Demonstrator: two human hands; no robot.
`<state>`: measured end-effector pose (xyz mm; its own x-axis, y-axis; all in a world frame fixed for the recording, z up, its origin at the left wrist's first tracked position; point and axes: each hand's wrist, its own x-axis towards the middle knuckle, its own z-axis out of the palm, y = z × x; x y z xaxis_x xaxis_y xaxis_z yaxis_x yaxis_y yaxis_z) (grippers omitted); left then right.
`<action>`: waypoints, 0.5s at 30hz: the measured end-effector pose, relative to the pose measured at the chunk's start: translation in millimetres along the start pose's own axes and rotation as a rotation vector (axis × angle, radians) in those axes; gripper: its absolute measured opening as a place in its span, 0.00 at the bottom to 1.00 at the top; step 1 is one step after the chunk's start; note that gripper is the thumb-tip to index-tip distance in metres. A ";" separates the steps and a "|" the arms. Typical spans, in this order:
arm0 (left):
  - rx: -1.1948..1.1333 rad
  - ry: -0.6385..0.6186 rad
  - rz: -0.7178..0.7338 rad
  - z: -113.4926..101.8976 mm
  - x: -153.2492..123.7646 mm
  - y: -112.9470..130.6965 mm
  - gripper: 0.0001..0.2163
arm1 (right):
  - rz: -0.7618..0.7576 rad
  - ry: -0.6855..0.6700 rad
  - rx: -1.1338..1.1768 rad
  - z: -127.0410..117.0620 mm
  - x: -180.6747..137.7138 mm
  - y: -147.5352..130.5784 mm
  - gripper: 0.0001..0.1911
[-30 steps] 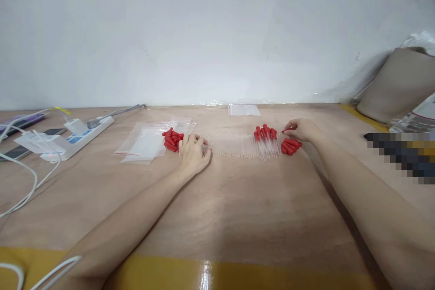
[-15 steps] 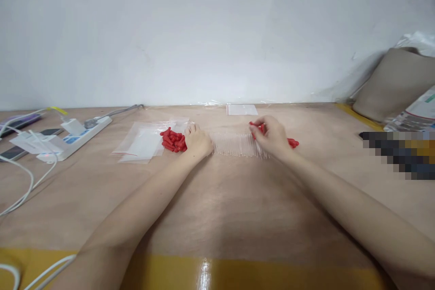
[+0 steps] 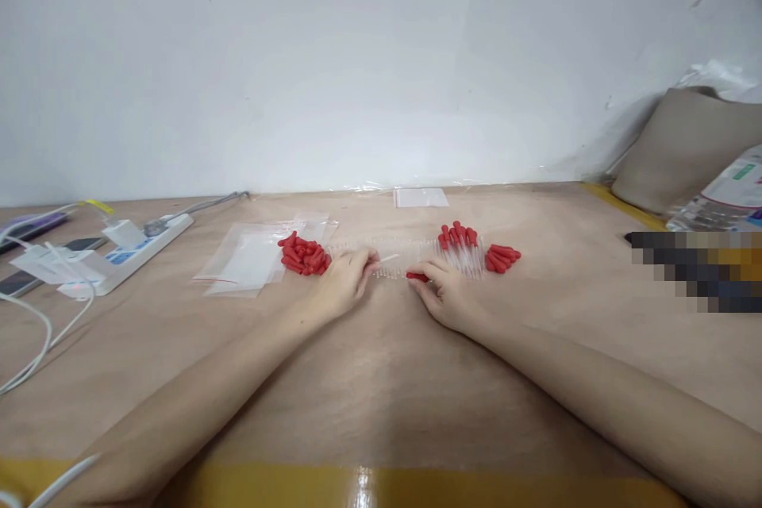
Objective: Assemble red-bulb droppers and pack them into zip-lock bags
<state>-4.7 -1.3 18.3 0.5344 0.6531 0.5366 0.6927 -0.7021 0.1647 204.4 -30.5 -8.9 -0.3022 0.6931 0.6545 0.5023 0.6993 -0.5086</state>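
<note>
A row of clear glass dropper tubes (image 3: 410,255) lies across the middle of the brown table (image 3: 381,381). My left hand (image 3: 345,282) pinches one clear tube (image 3: 386,259) that points to the right. My right hand (image 3: 446,294) pinches a red rubber bulb (image 3: 417,276) just in front of the row. The two hands are close together. A pile of red bulbs (image 3: 305,254) lies left of my left hand. Tubes fitted with red bulbs (image 3: 459,242) stand in the row's right end, and more loose red bulbs (image 3: 502,257) lie beside them.
Clear zip bags (image 3: 250,255) lie at the left, another small bag (image 3: 421,197) by the wall. A white power strip (image 3: 128,250), chargers, cables and phones are at the far left. A beige bag (image 3: 690,147) and plastic-wrapped goods sit at the right.
My right hand came from the bulbs at the right end towards the middle, now holding a red bulb. My left hand lifted a clear tube from the row and moved right.
</note>
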 end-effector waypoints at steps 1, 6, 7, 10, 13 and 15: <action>-0.019 0.037 0.049 3.1 -7.1 0.0 0.08 | 0.009 -0.005 0.013 -0.4 0.1 -0.2 0.08; -0.052 0.036 0.116 18.6 -20.3 0.9 0.11 | 0.044 -0.006 0.035 1.6 2.6 2.4 0.05; -0.044 0.023 0.110 20.2 -19.8 1.4 0.11 | 0.039 -0.010 0.037 2.3 3.3 2.9 0.05; -0.019 0.008 0.111 22.7 -18.2 2.0 0.12 | 0.027 -0.026 0.045 4.3 4.6 3.6 0.04; -0.006 0.007 0.119 23.9 -18.6 1.3 0.12 | 0.020 -0.034 0.052 5.3 4.6 3.4 0.04; -0.001 0.012 0.123 24.2 -19.2 0.9 0.12 | 0.025 -0.044 0.056 5.3 3.9 3.3 0.04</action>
<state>-2.6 -7.6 -11.9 0.6095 0.5587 0.5625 0.6218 -0.7770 0.0979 200.6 -24.5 -11.0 -0.3255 0.7168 0.6166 0.4648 0.6892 -0.5558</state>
